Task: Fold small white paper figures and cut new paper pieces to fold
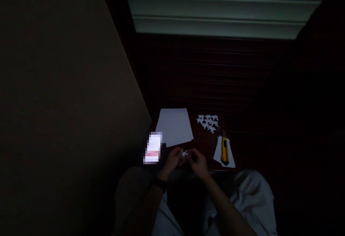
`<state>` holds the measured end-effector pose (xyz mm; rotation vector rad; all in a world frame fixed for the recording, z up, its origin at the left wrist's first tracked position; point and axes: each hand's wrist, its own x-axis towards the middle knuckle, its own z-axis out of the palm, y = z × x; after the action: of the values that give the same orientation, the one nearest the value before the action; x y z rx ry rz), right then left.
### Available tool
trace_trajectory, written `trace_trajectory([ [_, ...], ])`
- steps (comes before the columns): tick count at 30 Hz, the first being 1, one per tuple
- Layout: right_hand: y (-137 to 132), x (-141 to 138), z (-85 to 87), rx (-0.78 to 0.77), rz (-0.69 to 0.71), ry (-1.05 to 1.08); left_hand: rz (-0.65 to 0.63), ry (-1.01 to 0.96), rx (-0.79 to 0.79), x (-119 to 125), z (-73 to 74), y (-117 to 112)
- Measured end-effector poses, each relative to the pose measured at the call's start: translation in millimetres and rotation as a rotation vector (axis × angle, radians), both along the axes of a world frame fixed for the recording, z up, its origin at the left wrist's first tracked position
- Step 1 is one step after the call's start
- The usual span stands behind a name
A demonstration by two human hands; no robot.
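Note:
Between my two hands is a small folded piece of white paper (184, 154), held near the front edge of a dark table. My left hand (174, 158), with a dark band on its wrist, pinches the paper from the left. From the right, my right hand (197, 161) closes its fingertips on the same piece. The fingers partly cover it, so its full shape is hidden. Behind and to the right lies a cluster of several small folded white paper figures (208, 121).
A stack of white paper sheets (175, 126) lies at the back left. Beside it glows a blurred phone screen (153, 148). On the right, a yellow box cutter (224, 151) rests on smaller paper pieces (217, 154). A wall (81, 85) rises on the left.

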<state>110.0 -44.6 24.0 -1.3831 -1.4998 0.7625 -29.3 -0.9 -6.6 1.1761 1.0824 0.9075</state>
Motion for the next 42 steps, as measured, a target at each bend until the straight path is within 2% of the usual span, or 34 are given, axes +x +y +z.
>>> trace_trajectory([
  [7, 2, 1, 0.9, -0.024, 0.011, 0.038, 0.014, 0.008, 0.038, 0, 0.7, -1],
  [14, 3, -6, -5.2, -0.010, -0.127, 0.009, 0.010, 0.010, 0.022, 1, 1.4, -1],
  [23, 1, -9, -5.3, -0.035, -0.163, -0.015, -0.006, 0.002, 0.048, 0, 1.8, -1],
  [31, 7, -14, -10.0, -0.097, -0.220, 0.097, -0.010, -0.012, 0.051, 1, 0.9, 0],
  [35, 14, -11, -9.1, -0.158, -0.195, 0.155, -0.006, 0.000, 0.052, 2, 2.5, -1],
  [42, 14, -9, -2.0, -0.140, -0.207, 0.054, -0.036, 0.079, 0.108, 2, 8.5, -7],
])
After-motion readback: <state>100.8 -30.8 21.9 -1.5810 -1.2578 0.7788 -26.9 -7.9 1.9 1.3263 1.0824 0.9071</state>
